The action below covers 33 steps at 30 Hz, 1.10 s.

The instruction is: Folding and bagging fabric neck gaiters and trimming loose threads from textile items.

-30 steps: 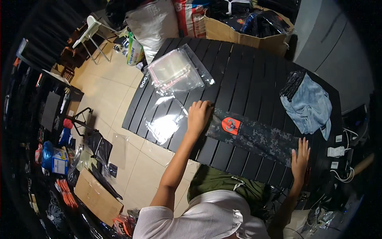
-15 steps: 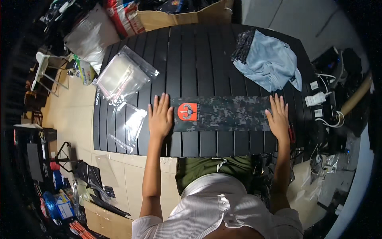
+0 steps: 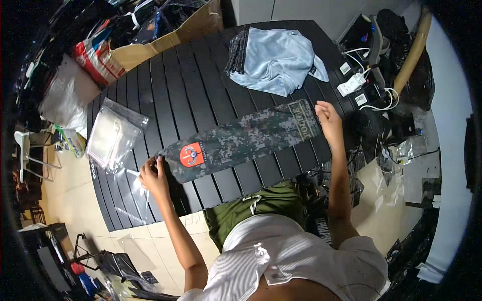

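Observation:
A dark camouflage fabric sleeve [image 3: 246,138] stretches slantwise over the slatted black table. It bears an orange emblem [image 3: 192,155] toward its left end and pale lettering at its right end. My left hand [image 3: 155,179] is at the left end, fingers bent and closed at the cloth's corner. At the other end, my right hand [image 3: 329,125] has its fingers curled together against the cloth's edge. The exact grip of both hands is partly hidden by the fingers. Beyond the sleeve lies a bunched light blue cloth [image 3: 278,62] with a black gathered edge.
Clear plastic packets [image 3: 113,135] lie on the left of the black table [image 3: 175,75]. A white plug adapter [image 3: 351,84] with cables sits by the right edge. An open cardboard box [image 3: 165,42] stands beyond the table, beside a red and white bag [image 3: 98,57].
Both hands went from lying flat with fingers stretched to bent fingers at the sleeve's ends. Lettering now shows at its right end. The whole view has turned and shifted, so the sleeve slants.

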### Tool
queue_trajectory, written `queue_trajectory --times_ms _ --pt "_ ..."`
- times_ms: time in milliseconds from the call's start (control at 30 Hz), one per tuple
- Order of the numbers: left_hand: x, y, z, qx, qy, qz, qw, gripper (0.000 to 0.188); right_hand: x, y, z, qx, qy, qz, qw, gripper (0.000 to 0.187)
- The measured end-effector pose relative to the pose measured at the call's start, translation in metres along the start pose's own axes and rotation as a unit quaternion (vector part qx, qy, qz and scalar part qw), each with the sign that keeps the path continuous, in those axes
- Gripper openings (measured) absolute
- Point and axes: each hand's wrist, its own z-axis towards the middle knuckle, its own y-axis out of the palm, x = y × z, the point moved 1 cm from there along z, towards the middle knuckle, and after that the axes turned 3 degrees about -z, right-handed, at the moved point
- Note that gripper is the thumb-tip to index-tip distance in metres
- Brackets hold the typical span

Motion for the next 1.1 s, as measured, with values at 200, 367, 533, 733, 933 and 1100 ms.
queue_trajectory --times_ms 200,367,533,733,933,1100 --pt "-0.031 0.011 0.007 -0.022 -0.114 -0.193 0.974 0.025 0.010 0.019 -0.003 0.034 -0.042 -0.161 0.986 0.030" --pt "-0.038 0.009 0.007 -0.031 -0.126 -0.255 0.958 0.025 0.016 0.022 -0.002 0.048 -0.110 -0.245 0.962 0.031" --pt "-0.009 0.004 0.009 -0.025 -0.130 -0.228 0.965 0.027 0.010 0.027 0.015 0.039 -0.164 -0.268 0.949 0.030" --pt "-0.035 0.009 0.023 -0.055 -0.079 -0.242 0.965 0.022 0.011 0.026 0.046 -0.057 -0.192 -0.259 0.945 0.017" --pt "-0.030 -0.009 0.020 -0.089 -0.100 -0.396 0.909 0.019 0.006 0.011 0.047 -0.173 -0.046 -0.004 0.984 0.013" --pt "-0.031 -0.010 0.016 -0.049 -0.053 -0.246 0.967 0.031 0.005 0.018 0.049 -0.220 -0.038 0.030 0.974 0.023"
